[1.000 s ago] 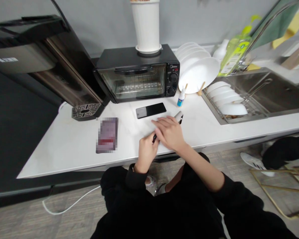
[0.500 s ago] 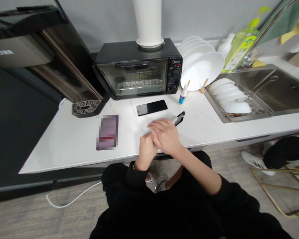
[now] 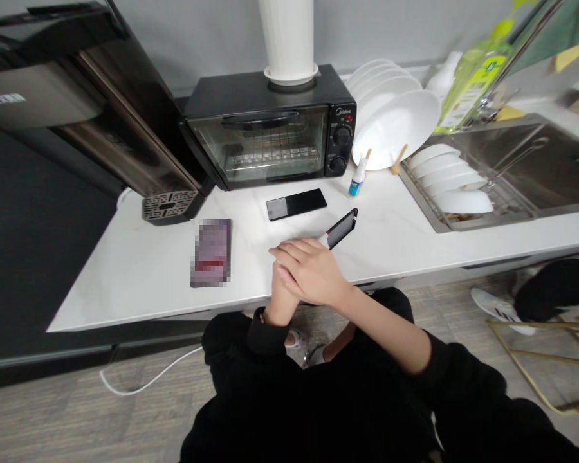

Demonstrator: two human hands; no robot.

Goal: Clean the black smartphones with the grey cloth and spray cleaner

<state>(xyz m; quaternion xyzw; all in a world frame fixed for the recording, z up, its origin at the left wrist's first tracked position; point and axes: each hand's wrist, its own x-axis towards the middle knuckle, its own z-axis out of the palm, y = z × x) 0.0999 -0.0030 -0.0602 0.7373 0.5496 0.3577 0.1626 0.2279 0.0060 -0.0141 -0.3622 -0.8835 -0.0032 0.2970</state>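
Observation:
My right hand (image 3: 312, 271) lies across the back of my left hand (image 3: 282, 292), its fingers stretched out over it. Most of the left hand is covered, so its fingers do not show. Just past my right hand, a dark slab like a phone (image 3: 342, 229) rests at a slant; its near end meets something white that my hand partly hides. Farther back, a black phone (image 3: 297, 204) lies flat in front of the toaster oven (image 3: 267, 148). A small white spray bottle (image 3: 358, 179) with a blue label stands to its right.
Left on the white counter (image 3: 125, 276) lies a pixelated purple item (image 3: 212, 253), near a dark drinks dispenser (image 3: 168, 207). White plates (image 3: 398, 132), a green soap bottle (image 3: 477, 83) and a sink (image 3: 535, 161) with bowls are right. Someone's shoe (image 3: 499, 310) shows beyond.
My right hand has slid slightly toward me and further over my left hand, covering more of it. More of the slanted slab now shows. The view has shifted slightly.

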